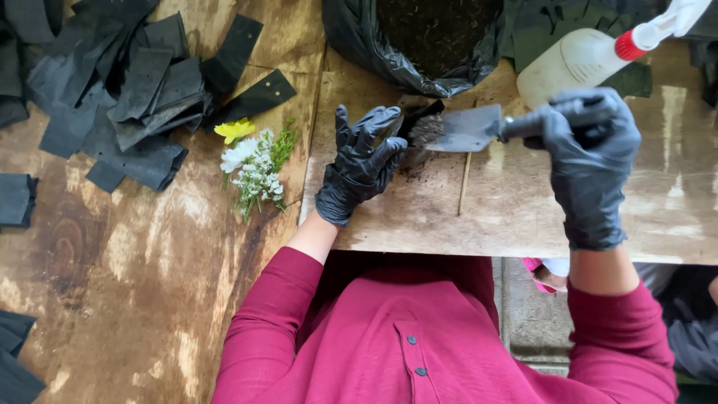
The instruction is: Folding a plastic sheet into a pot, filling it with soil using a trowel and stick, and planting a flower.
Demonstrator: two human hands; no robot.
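My left hand, in a black glove, holds a small black planting bag open at its mouth over the wooden board. My right hand, also gloved, grips the dark handle of a metal trowel. The trowel's blade tip carries dark soil and rests at the small bag's mouth. A thin wooden stick lies on the board just below the trowel.
A large black bag of soil stands behind the hands. A white spray bottle with a red collar lies at the right. Yellow and white flowers and a pile of flat black bags sit at the left.
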